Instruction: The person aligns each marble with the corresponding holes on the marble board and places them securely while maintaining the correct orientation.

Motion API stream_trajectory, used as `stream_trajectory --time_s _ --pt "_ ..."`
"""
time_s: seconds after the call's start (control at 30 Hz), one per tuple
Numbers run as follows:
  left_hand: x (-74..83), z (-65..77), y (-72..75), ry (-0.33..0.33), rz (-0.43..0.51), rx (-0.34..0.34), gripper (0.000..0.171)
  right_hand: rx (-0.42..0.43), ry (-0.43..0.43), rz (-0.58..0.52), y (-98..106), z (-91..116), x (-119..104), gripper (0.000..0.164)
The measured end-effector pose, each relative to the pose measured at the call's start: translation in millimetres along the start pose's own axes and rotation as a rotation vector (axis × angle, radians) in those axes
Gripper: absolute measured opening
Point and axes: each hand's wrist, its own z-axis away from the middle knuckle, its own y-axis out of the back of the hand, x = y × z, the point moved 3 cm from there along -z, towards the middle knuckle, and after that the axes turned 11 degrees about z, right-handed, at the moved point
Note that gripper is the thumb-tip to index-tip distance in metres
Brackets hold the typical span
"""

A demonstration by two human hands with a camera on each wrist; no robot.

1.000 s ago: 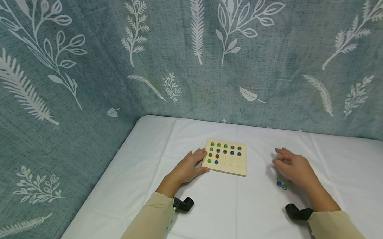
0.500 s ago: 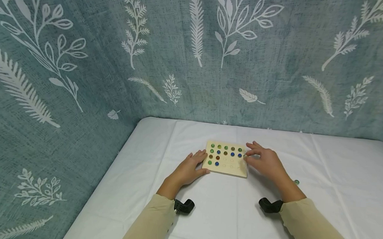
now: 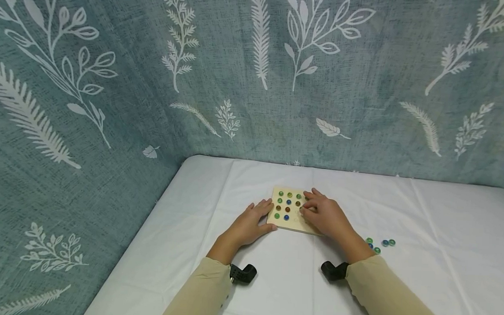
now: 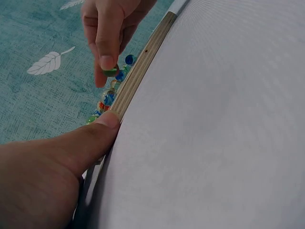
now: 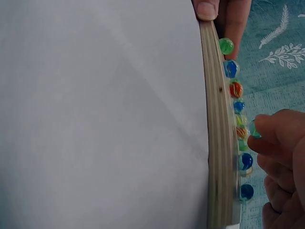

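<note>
Right fingers have been brought farther over the board, pinching a green marble, best lowered gently beneath them (board steadied by left fingers, thumb spread apart).

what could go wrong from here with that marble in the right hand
The green marble is pinched in the fingertips of the right hand, so it might slip and roll off.

The seated marbles stand up above the board, so a brush of the fingers could perhaps dislodge one.

Loose marbles lie near the right forearm, which might nudge them.
</note>
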Motion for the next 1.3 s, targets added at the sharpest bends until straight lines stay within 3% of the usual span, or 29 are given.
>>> stream_trajectory --time_s 0.3,1.3 --pt "-1.0 -0.5 0.4 0.000 -0.009 -0.005 0.073 -0.012 0.060 0.080 -5.7 -5.0 -8.2 0.021" --pt "-0.6 -1.3 0.6 -0.004 -0.019 -0.008 0.074 -0.045 0.014 0.114 -7.0 -8.9 -11.4 0.023"
